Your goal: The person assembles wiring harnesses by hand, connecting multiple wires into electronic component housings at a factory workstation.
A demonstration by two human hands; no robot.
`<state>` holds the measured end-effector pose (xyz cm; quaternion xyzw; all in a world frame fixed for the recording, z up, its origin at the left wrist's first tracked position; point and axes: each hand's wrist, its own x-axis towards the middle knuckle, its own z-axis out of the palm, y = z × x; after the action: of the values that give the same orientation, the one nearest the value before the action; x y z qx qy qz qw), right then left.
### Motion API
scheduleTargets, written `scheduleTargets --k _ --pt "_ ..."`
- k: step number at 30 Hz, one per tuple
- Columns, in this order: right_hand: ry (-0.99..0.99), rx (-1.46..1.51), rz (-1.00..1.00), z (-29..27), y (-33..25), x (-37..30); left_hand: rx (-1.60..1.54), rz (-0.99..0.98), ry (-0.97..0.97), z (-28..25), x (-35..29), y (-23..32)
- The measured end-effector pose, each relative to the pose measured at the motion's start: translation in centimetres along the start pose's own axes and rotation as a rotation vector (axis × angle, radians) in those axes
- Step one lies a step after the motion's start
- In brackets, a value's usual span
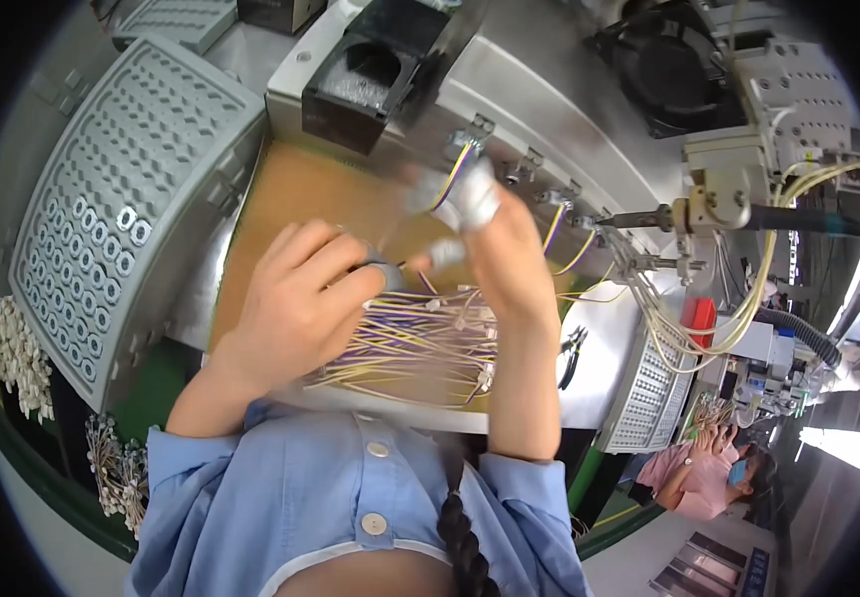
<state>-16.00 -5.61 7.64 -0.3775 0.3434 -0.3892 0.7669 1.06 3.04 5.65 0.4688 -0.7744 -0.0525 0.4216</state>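
Observation:
My left hand (pixel 301 298) is closed, its thumb and fingers pinching a small grey round part (pixel 386 275). A thin dark lead seems to stick out of that part toward my right hand. My right hand (pixel 500 239), with white wraps on its fingers, is smeared by motion beside a yellow-and-purple wire (pixel 453 174). This wire hangs from a metal clamp (pixel 472 137) on the machine's front; whether my fingers grip it I cannot tell. Below both hands lies a bundle of yellow-and-purple wires (pixel 400 343) with small white connectors, on the work surface.
A grey tray (pixel 141 189) with rows of ring-shaped parts stands at left. Several clamps line the machine; a black box (pixel 370 75) sits behind. Black pliers (pixel 573 356) lie at right, near pale tubes (pixel 763 289). Another person (pixel 699 478) works at far right.

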Motion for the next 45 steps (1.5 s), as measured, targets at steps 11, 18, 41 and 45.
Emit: scheduleTargets --k 11,18,41,45 --pt "0.308 -1.671 -0.072 -0.1 1.2 -3.0 0.028 -0.086 -0.093 -1.6 -1.6 -1.2" --pt "-0.215 -1.428 -0.529 0.9 2.5 -4.8 0.01 0.016 0.209 -0.1 -2.7 -1.5" --pt "-0.171 -0.821 -0.058 -0.7 0.2 -3.4 -0.791 -0.517 -0.06 0.6 0.0 -0.2" --pt "-0.21 -0.871 -0.184 -1.7 0.0 -4.2 -0.978 -0.624 -0.01 1.8 -0.9 0.2"
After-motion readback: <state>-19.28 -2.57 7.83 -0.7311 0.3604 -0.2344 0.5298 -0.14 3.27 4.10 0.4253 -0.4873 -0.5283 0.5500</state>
